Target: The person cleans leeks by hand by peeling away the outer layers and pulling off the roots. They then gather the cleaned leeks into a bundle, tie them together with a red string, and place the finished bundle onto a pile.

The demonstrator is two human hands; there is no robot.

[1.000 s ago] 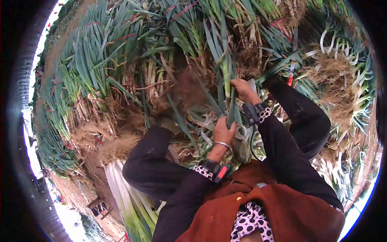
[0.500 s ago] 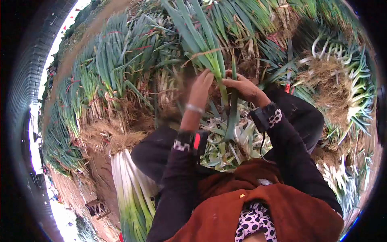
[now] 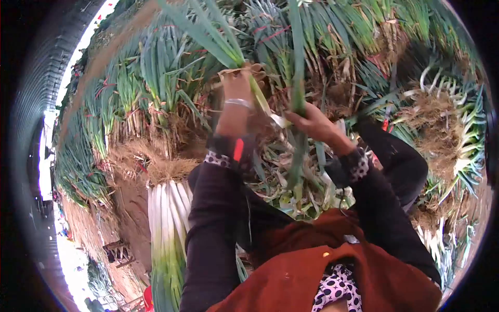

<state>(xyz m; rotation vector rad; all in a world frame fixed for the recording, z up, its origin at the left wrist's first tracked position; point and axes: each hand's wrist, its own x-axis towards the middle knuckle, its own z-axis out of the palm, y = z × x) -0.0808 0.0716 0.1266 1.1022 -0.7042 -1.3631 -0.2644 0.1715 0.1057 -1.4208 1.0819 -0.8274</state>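
My left hand is closed around a leek, its green leaves fanning up to the far left and its pale stem slanting down to the right. Close to that stem's lower end, my right hand grips a long green leaf, which stretches above the fingers and hangs below them, blurred. Under both hands, between my knees, lies a heap of stripped leaves. Beside my left arm rests a bundle of cleaned leeks with white stems.
Tied bundles of leeks stand in rows at the left and along the back. On the right, more leeks lie in a ring with roots inward. A small wooden stool-like frame sits on the ground at lower left.
My hands have moved apart: the left has shifted left and up with the leek, while the right has pulled the long leaf away from its stem. The view has shifted slightly.
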